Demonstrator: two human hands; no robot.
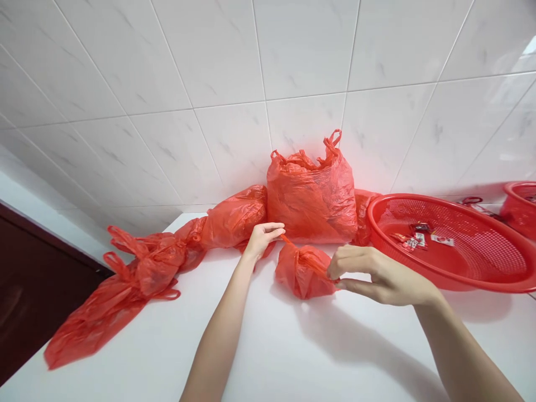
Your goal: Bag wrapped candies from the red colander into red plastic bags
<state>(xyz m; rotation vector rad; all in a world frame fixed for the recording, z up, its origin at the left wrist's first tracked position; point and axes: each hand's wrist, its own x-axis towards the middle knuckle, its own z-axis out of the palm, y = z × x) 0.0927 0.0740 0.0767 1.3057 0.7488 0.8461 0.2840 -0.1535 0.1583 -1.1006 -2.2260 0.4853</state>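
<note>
A small, bunched red plastic bag (302,276) rests on the white tabletop between my two hands. Its top is gathered and twisted; what it holds is hidden. My left hand (263,237) pinches one stretched end of the bag at its upper left. On the other side, my right hand (372,273) grips another end between thumb and fingers, pulled out to the right. Right behind stands a larger, full red plastic bag (312,195) with its loop handles upright.
Several tied red bags (161,259) lie in a row to the left. At right stands a red perforated basket (444,273) with a few small packets (419,239) inside; a second red basket (521,209) is partly visible beyond. A tiled wall (305,61) closes the back.
</note>
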